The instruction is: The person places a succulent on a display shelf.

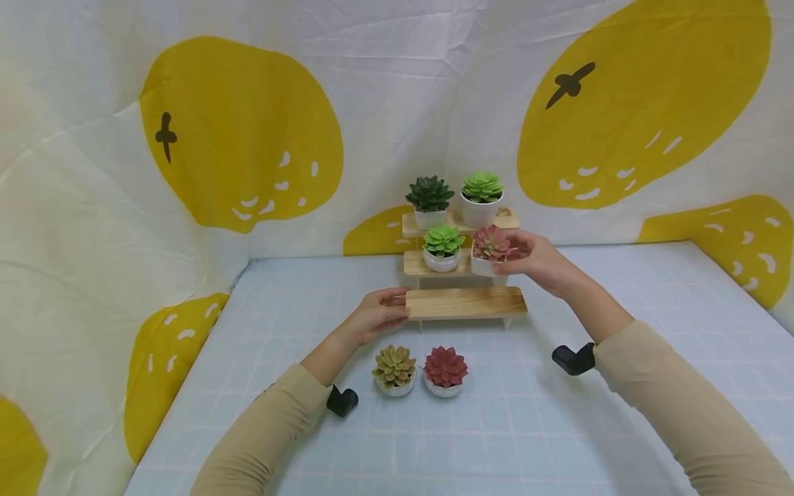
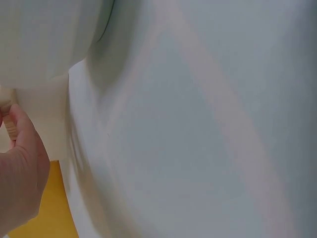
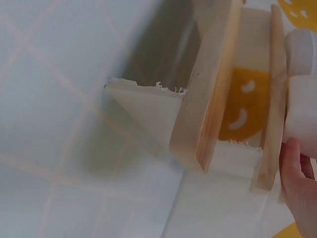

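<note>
My right hand (image 1: 538,262) grips a white pot with a pinkish-red succulent (image 1: 491,242) at the right end of a wooden tiered stand's middle shelf. In the right wrist view, fingertips (image 3: 292,153) touch that pot (image 3: 303,109) beside the shelf edge. My left hand (image 1: 375,315) pinches the left end of the lowest shelf (image 1: 465,303), as the left wrist view shows too. A bright green succulent (image 1: 443,241) stands on the middle shelf. On the top shelf are a dark green succulent (image 1: 430,194) and a light green one (image 1: 482,189).
On the table (image 1: 496,441), in front of the stand, sit a yellow-green succulent (image 1: 395,366) and a dark red one (image 1: 445,367), both in white pots. A white cloth with yellow fruit shapes (image 1: 242,131) hangs behind. Black wrist devices (image 1: 573,359) show at both cuffs.
</note>
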Tool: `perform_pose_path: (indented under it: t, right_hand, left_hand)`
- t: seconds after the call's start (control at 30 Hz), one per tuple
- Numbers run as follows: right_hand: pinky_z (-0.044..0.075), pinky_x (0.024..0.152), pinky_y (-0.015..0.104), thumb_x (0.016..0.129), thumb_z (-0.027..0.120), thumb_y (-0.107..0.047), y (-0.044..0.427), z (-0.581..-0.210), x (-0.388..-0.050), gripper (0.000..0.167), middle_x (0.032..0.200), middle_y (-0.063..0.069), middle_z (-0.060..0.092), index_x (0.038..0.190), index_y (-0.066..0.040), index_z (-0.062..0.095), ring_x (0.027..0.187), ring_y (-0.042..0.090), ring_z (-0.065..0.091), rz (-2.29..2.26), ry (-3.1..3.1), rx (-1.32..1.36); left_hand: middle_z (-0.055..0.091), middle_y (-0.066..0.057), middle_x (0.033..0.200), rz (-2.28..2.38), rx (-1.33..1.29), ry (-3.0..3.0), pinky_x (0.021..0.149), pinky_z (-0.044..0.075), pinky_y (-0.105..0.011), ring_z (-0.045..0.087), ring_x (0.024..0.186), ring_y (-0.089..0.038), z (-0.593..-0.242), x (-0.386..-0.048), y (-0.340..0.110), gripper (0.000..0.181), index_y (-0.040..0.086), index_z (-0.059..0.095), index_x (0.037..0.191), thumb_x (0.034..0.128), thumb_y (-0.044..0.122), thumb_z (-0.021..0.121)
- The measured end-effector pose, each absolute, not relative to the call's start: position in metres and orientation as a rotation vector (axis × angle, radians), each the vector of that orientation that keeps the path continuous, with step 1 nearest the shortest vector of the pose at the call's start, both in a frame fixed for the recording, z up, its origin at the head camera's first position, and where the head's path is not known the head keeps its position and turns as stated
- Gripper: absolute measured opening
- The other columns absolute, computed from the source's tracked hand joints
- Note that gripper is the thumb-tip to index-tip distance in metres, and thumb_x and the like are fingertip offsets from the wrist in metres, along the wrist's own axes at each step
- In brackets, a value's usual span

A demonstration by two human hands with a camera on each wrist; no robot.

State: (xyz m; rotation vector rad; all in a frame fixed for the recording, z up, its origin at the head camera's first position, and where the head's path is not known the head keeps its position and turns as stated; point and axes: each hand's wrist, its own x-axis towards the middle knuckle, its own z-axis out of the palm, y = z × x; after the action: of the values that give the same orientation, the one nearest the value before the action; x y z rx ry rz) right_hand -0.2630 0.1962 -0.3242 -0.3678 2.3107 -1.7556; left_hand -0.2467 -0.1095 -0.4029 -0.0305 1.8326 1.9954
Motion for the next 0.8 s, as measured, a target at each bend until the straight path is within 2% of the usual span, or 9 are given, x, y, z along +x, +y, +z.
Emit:
perform_pose_path:
  t: [0.53, 0.8]
  right_hand:
    - [0.048, 0.083, 0.017, 0.082, 0.066, 0.004, 0.1965, -0.3263, -0.271, 0.064, 0.11, -0.002, 0.054, 0.137, 0.004, 0.034, 0.098, 0.01, 0.053, -1.888, 2.189, -0.324]
    - [0.05, 0.081, 0.019, 0.083, 0.064, 0.007, 0.1965, -0.3278, -0.2739, 0.056, 0.11, -0.003, 0.054, 0.132, 0.0, 0.038, 0.099, 0.008, 0.055, -1.956, 2.126, -0.319]
  left_hand:
    - [0.048, -0.022, 0.132, 1.986, -0.031, 1.825, 0.092, 0.048, -0.036, 0.057, 0.095, -0.017, -0.4056, -0.2484, -0.1092, 0.05, 0.001, 0.046, 0.136, 0.0875, -0.008, 0.056]
    - [0.049, -0.021, 0.132, 1.977, -0.059, 1.833, 0.093, 0.047, -0.037, 0.056, 0.099, -0.019, -0.4032, -0.2488, -0.1082, 0.051, 0.002, 0.046, 0.136, 0.0873, -0.008, 0.057]
